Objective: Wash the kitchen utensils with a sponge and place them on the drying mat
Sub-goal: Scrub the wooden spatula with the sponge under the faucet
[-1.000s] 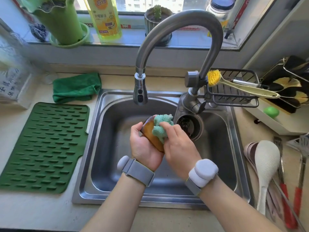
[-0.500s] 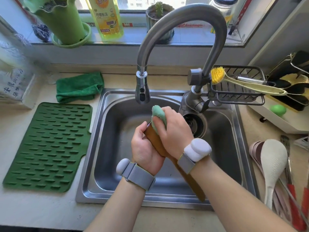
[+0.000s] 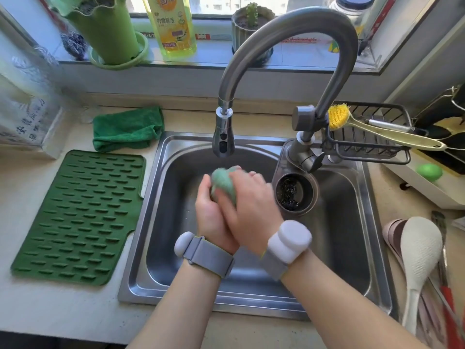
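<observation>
Hands (image 3: pixel 236 210) apparently around sponge (image 3: pixel 222 183)

Utensil hidden btwn hands – sponge (image 3: pixel 223 183) blurred.

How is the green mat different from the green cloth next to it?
The mat lies flat with rows of raised bumps; the cloth is folded, soft and fuzzy. The mat is much bigger than the cloth. The mat sits nearer the person, the cloth behind it. Both are dark green, left of the sink.
</observation>
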Demonstrator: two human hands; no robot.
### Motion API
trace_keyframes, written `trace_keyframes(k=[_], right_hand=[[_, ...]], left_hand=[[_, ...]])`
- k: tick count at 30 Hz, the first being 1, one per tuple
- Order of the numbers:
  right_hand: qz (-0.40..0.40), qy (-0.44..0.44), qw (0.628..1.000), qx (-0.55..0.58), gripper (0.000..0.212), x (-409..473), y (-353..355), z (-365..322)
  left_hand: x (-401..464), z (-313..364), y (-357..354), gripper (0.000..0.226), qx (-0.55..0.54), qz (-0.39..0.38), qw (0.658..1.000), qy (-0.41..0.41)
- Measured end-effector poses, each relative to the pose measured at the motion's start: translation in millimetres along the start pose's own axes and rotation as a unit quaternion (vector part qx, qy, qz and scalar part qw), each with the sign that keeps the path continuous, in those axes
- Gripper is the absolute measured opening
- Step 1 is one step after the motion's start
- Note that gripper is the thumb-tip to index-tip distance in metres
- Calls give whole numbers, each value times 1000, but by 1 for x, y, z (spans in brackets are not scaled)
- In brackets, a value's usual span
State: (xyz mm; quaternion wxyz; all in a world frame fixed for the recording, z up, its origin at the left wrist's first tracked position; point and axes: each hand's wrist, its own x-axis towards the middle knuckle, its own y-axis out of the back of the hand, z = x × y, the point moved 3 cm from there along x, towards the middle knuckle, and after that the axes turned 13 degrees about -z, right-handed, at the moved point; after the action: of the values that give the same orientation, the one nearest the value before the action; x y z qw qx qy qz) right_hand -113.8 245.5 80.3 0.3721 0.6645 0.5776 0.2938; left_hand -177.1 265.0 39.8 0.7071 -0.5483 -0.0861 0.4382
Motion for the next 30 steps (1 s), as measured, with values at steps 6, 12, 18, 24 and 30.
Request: trace_keyframes(k=[6, 12, 18, 24, 30], right_hand=[[-14, -59, 998, -28, 38, -39, -12, 36], [-12, 6, 999, 47, 30, 11, -7, -20], [20, -50, 996, -74, 35, -21, -14, 15], [-66, -59, 996, 11, 33, -13, -29, -5], [-22, -169, 985, -24, 35, -38, -8, 65]], left_hand=[[2, 19, 1, 40, -24, -11, 998, -56], [-5, 3, -4, 41, -60, -75, 995, -17], [-7, 26, 8, 40, -60, 9, 995, -78], [-3, 30, 18, 32, -51, 28, 991, -119], [-9, 47, 21, 30, -41, -6, 988, -148]])
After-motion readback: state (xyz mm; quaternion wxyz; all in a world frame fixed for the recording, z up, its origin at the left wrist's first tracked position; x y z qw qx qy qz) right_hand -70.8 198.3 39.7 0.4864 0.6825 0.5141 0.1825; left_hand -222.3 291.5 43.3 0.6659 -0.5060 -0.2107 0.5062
